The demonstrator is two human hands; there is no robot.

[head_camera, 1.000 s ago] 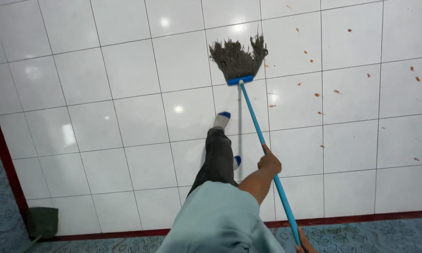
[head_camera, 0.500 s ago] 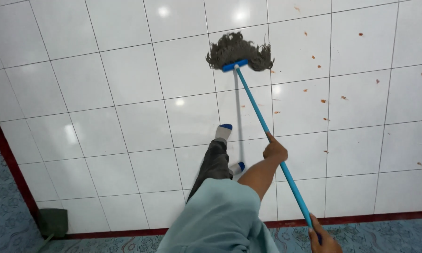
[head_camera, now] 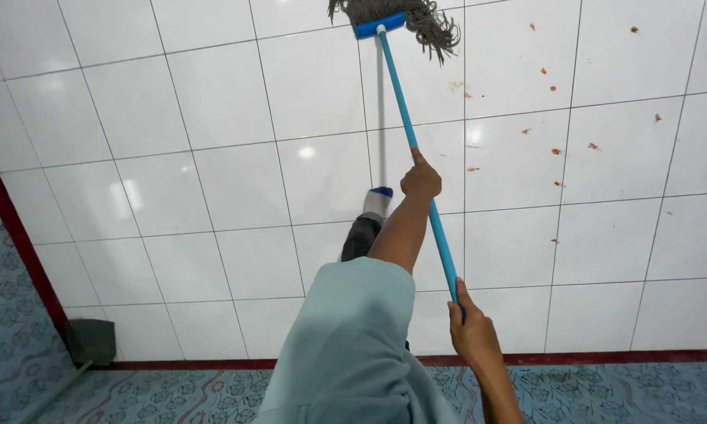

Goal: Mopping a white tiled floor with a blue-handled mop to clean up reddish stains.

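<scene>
I am holding a mop with a blue handle (head_camera: 396,94) in both hands. My left hand (head_camera: 421,180) is closed around the handle about halfway up, with the arm stretched out from a light blue sleeve (head_camera: 353,338). My right hand (head_camera: 471,334) grips the handle's lower end near my body. The grey string mop head (head_camera: 404,14) on its blue clamp lies on the white tiled floor (head_camera: 212,157) at the top edge of the view. My foot in a white sock with a blue toe (head_camera: 377,201) stands just left of the handle.
Small reddish-brown specks (head_camera: 554,151) are scattered over the tiles right of the mop. A dark red border strip (head_camera: 604,358) edges the tiles, with blue patterned flooring (head_camera: 644,392) beyond it. A dark green dustpan (head_camera: 91,341) sits at the lower left corner.
The mop head has slid away from me toward the top of the view. My left arm has stretched out, and my right hand has come up the handle into fuller view.
</scene>
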